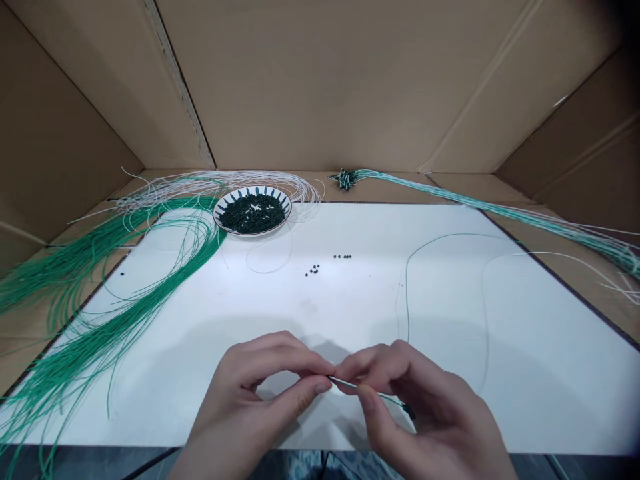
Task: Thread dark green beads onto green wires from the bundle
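Near the front edge of the white board, my left hand (273,383) is closed in a pinch, its thumb and finger on a tiny dark piece that looks like a bead (329,378). My right hand (417,400) pinches a thin green and white cord (345,383), whose end meets the left fingertips. Below the right fingers, a small dark green cluster (409,411) hangs on the cord, partly hidden by the palm. Loose green cord (407,293) loops over the board beyond the right hand. Whether the cord passes through the bead is hidden.
A patterned plate (217,217) of dark beads stands at the back. Several loose beads (315,269) lie mid-board. Green cords (125,320) spread at left, white cords (240,177) behind. A dark star-shaped piece (345,179) with long cords lies at the back right. Cardboard walls (320,87) surround the board.
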A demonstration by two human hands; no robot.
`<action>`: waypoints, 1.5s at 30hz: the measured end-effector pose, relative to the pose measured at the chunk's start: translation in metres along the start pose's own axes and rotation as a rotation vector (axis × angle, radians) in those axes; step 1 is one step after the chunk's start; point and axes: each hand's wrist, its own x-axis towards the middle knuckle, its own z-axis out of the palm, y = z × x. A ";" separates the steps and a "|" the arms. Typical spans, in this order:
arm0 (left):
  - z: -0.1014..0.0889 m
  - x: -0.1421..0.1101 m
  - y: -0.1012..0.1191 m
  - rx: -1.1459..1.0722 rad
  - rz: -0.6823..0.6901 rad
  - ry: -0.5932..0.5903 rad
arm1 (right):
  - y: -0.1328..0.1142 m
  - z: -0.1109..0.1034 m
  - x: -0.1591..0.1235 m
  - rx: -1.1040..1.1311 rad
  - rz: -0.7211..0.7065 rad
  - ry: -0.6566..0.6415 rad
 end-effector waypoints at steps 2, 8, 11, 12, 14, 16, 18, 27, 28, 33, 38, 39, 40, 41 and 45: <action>0.000 0.001 0.000 0.004 0.006 -0.002 | 0.003 -0.005 0.002 -0.028 -0.006 -0.085; 0.003 0.003 -0.004 -0.170 -0.070 -0.029 | 0.014 -0.004 0.003 0.161 0.113 -0.050; 0.005 0.004 -0.005 -0.259 -0.155 -0.041 | 0.020 0.000 0.004 0.268 0.146 -0.046; 0.006 0.005 -0.005 -0.276 -0.176 -0.033 | 0.022 0.001 0.004 0.286 0.150 -0.039; 0.008 0.007 -0.007 -0.298 -0.209 -0.006 | 0.024 0.002 0.006 0.300 0.153 -0.028; 0.008 0.008 -0.010 -0.278 -0.226 0.036 | 0.025 0.003 0.007 0.288 0.137 -0.021; 0.007 0.009 -0.014 -0.220 -0.215 0.072 | 0.026 0.005 0.008 0.261 0.110 -0.010; 0.003 0.011 -0.016 -0.230 -0.185 0.062 | 0.029 0.007 0.017 0.107 0.065 -0.011; 0.003 0.010 -0.015 -0.228 -0.186 0.070 | 0.029 0.007 0.018 0.097 0.064 -0.015; 0.003 0.009 -0.017 -0.174 -0.153 0.078 | 0.027 0.011 0.019 -0.026 0.028 -0.020; 0.002 0.009 -0.018 -0.142 -0.130 0.074 | 0.023 0.013 0.024 -0.109 -0.033 -0.089; 0.001 0.009 -0.017 -0.139 -0.130 0.075 | 0.023 0.011 0.024 -0.119 -0.040 -0.079; 0.001 0.009 -0.016 -0.128 -0.131 0.083 | 0.023 0.008 0.025 -0.131 -0.041 -0.047; 0.000 0.009 -0.016 -0.114 -0.131 0.098 | 0.023 0.006 0.025 -0.139 -0.035 0.000; -0.003 0.008 -0.016 -0.125 -0.130 0.146 | 0.025 0.002 0.022 -0.078 0.029 0.059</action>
